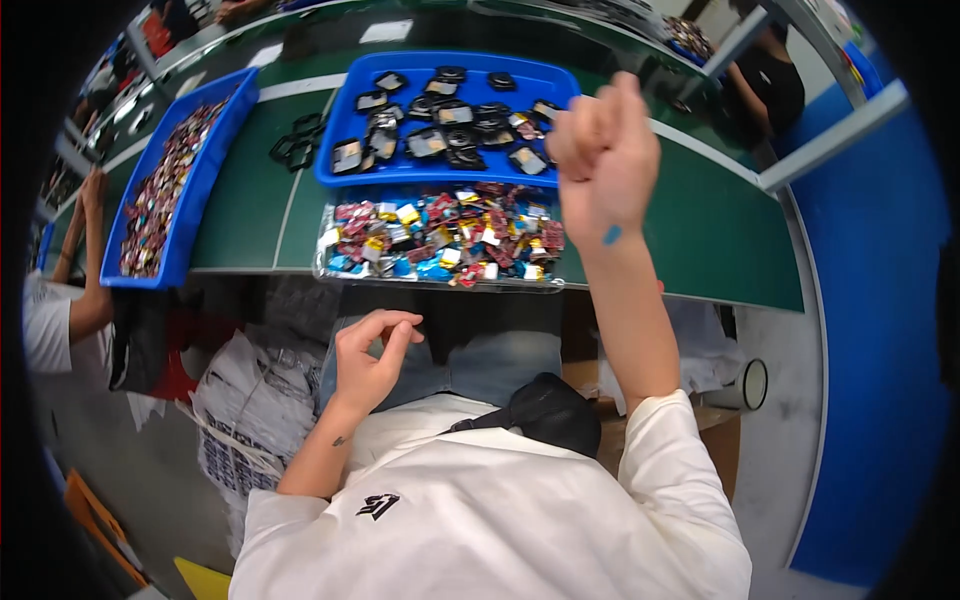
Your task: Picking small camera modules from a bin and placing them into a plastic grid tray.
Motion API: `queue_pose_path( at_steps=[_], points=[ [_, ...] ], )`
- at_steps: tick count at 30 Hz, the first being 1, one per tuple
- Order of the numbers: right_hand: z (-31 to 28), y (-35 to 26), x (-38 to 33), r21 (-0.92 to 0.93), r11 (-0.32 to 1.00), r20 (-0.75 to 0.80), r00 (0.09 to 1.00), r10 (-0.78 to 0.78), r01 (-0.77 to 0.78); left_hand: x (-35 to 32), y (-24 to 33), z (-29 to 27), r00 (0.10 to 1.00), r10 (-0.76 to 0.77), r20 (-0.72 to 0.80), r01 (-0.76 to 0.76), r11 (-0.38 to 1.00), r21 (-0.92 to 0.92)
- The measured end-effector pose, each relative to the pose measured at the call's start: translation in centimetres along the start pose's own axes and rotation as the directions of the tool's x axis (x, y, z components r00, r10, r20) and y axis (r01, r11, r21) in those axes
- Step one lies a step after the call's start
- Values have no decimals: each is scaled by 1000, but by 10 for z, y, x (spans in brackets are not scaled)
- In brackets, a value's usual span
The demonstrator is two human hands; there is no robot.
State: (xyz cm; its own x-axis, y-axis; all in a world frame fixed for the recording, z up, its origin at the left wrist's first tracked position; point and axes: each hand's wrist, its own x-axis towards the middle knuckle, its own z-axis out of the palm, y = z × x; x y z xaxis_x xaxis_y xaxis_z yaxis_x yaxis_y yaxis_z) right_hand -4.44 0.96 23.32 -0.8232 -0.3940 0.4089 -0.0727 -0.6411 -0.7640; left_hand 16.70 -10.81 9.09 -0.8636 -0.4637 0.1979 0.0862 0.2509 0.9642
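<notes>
While colourful packets (440, 238) fill the clear tray (325, 262), the right hand (603, 150) seems fisted.

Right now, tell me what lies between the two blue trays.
In the head view, a few black frame parts lie on the green table between the left blue tray and middle blue tray.

On the green table (700, 235), a blue tray (352, 175) holds small black parts. Just in front of it lies a clear tray (322, 262) full of small colourful pieces. The right hand (603, 150) is raised in a loose fist at the blue tray's right end. The left hand (372, 355) hangs below the table edge, well apart from the blue tray, fingers curled. Another blue tray (210, 165) sits left of it.
</notes>
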Motion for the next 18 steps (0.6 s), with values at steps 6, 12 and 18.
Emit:
queue_pose_path(
  at_steps=[6,12,18],
  points=[
    [43,75,5,-548,827,448,791,417,-126,38,57,-17,680,732,41,-635,561,531],
    [64,74,5,-391,880,274,879,390,-268,65,51,-7,662,749,19,-445,373,814],
    [58,55,32,-39,951,582,767,270,-306,28,24,-72,777,560,-288,-184,638,747]
  ],
)
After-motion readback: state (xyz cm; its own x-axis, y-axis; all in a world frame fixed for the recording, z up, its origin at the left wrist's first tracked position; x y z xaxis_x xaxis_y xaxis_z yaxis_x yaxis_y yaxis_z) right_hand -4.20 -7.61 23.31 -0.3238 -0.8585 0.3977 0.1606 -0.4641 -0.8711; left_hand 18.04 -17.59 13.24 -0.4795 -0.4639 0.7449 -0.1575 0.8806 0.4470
